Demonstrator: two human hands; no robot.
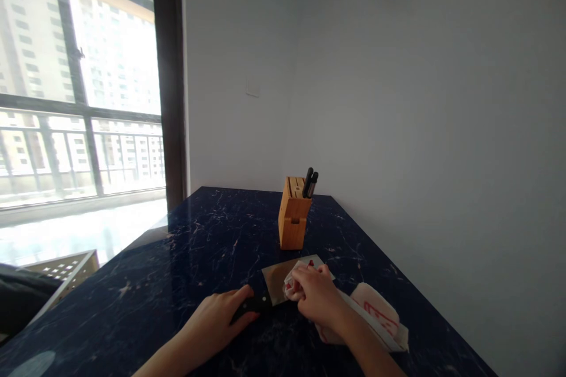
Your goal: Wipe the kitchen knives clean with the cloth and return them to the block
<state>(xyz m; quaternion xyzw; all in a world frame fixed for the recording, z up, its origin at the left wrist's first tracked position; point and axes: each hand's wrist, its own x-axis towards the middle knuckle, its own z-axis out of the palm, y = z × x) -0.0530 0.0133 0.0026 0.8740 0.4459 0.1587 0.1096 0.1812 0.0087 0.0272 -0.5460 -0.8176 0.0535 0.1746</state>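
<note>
A cleaver (277, 278) with a broad metal blade and black riveted handle lies at the near part of the table. My left hand (223, 315) is closed around its handle. Bunched in the fingers of my right hand (316, 291) is a white cloth (375, 309) with red markings, pressed on the blade's face. The rest of the cloth trails under and to the right of my right wrist. Beyond the blade stands a wooden knife block (295, 218) with two black-handled tools (310, 182) in its slots.
The dark blue marbled table (230, 230) stretches forward to a pale wall (398, 100) at the back and right. At lower left stands a chair (66, 277) with a perforated light back, dark cloth beside it. Large windows (110, 59) are on the left.
</note>
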